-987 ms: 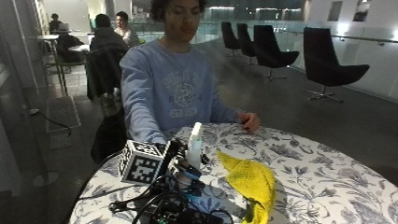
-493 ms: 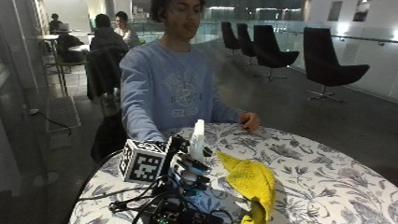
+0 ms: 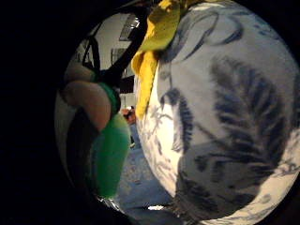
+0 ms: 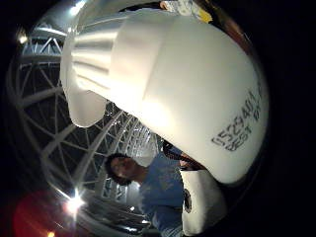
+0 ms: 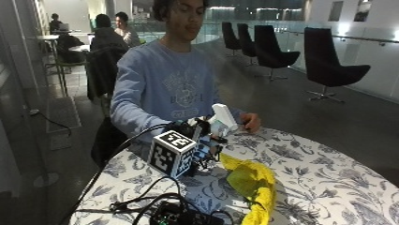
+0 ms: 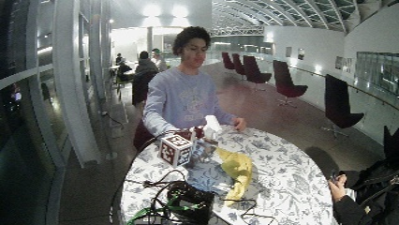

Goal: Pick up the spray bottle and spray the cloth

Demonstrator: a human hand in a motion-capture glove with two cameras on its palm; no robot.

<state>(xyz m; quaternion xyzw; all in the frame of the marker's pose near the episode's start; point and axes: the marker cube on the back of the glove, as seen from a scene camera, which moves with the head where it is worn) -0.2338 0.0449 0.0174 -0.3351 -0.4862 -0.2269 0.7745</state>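
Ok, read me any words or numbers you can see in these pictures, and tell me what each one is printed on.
"0529401" on the white spray bottle, thumb side palm view; the last digits are uncertain.
"BEST BY" below it on the same bottle; whatever follows is cut off.
The print on the person's sweatshirt is too blurred to read.

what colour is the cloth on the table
Yellow. The cloth lies on the floral tablecloth, best seen in the outside view.

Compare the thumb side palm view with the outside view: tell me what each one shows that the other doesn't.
Only the thumb side palm view shows the printed code on the spray bottle. Only the outside view shows the yellow cloth lying on the floral table and the gloved right hand gripping the bottle beside it. Both show the bottle's white head and the person's blue sweatshirt.
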